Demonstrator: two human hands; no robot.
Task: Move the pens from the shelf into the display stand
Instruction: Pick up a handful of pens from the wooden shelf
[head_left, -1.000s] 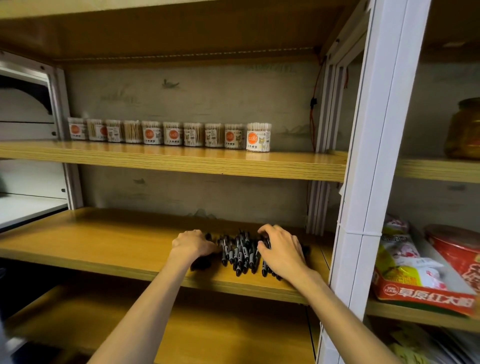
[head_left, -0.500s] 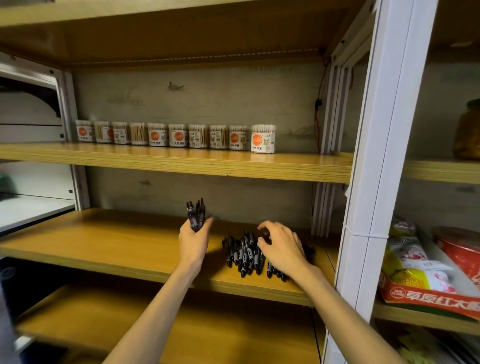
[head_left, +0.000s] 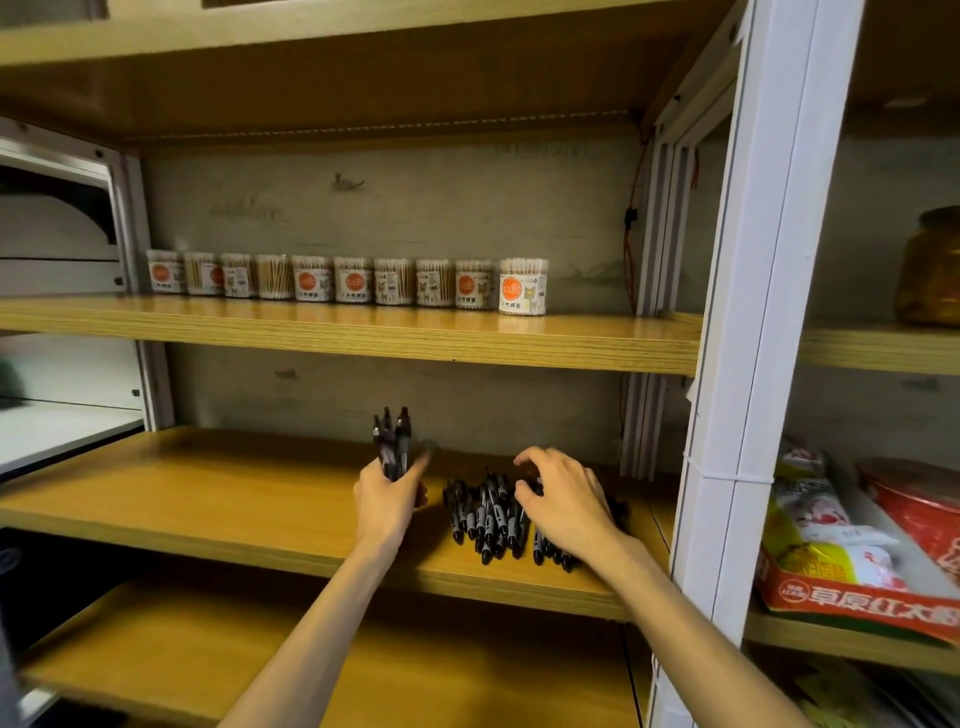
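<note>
Pens (head_left: 488, 517) lie in a loose black heap on the wooden shelf (head_left: 218, 499), toward its right end, near the white upright post (head_left: 748, 322). The left hand (head_left: 387, 501) grips a small bundle of pens (head_left: 392, 439) upright, their ends standing above the fist, lifted clear of the board and just left of the heap. The right hand (head_left: 563, 501) rests over the right part of the heap with its fingers curled down among the pens; whether it has any pinched I cannot tell, since the fingertips are hidden. The two hands are apart, with pens lying between them. No display stand shows in this view, so I judge the gathering step is under way and nothing has yet been delivered.

Risks, as I see them: the bundle in the left hand looks held low on the barrels, so a loosened grip could let pens slide out and scatter. The heap reaches close to the front edge of the shelf, and a raking motion of the right hand could roll some off onto the shelf below. Adding more pens to an already full fist may force others out. On the shelf above, a row of cotton swab jars (head_left: 348, 278) stands well clear of the hands.
</note>
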